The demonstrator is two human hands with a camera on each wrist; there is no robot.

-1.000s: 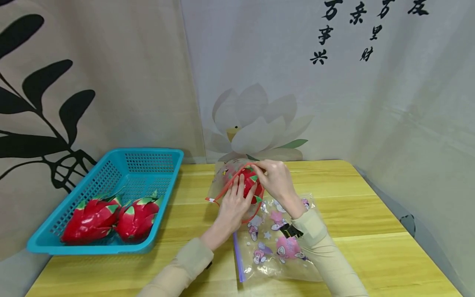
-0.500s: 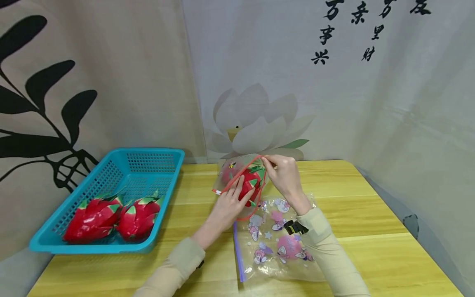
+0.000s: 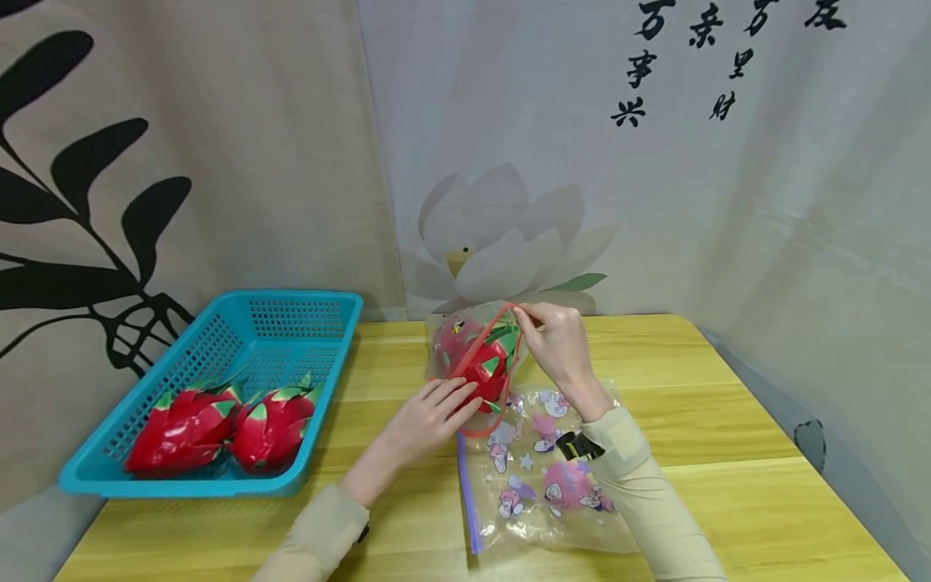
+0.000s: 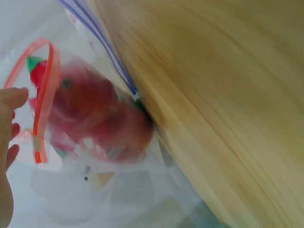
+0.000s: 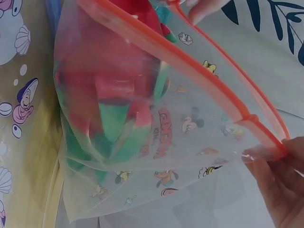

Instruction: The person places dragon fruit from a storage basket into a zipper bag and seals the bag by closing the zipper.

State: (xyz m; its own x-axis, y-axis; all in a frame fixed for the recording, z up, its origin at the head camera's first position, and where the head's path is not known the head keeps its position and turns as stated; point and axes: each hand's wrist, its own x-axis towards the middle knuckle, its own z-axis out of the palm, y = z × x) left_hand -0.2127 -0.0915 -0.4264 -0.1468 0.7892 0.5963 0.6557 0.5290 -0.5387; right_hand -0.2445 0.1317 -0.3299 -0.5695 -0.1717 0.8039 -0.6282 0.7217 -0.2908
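A clear printed zip bag (image 3: 444, 335) with a red zip strip stands near the table's back edge, its mouth spread apart. Inside it are red dragon fruits with green tips; one dragon fruit (image 3: 489, 368) shows at the mouth. My right hand (image 3: 562, 346) pinches the far corner of the zip strip (image 5: 273, 142) between thumb and fingers. On the near side, my left hand (image 3: 429, 414) lies with its fingers extended at the bag's mouth, against the fruit or the rim; exactly which is unclear. In the left wrist view its fingertips (image 4: 14, 97) show beside the red strip.
At left stands a blue plastic basket (image 3: 320, 404) holding two dragon fruits (image 3: 178, 432). A larger clear bag (image 3: 524, 525) with a purple zip lies flat on the wooden table (image 3: 749, 453), partly beneath my right forearm. Behind the table hangs a printed cloth (image 3: 509, 105).
My left hand has slid back towards me from over the fruit, uncovering more of it. My right hand first drew the bag's corner slightly up and to the right, then held still.
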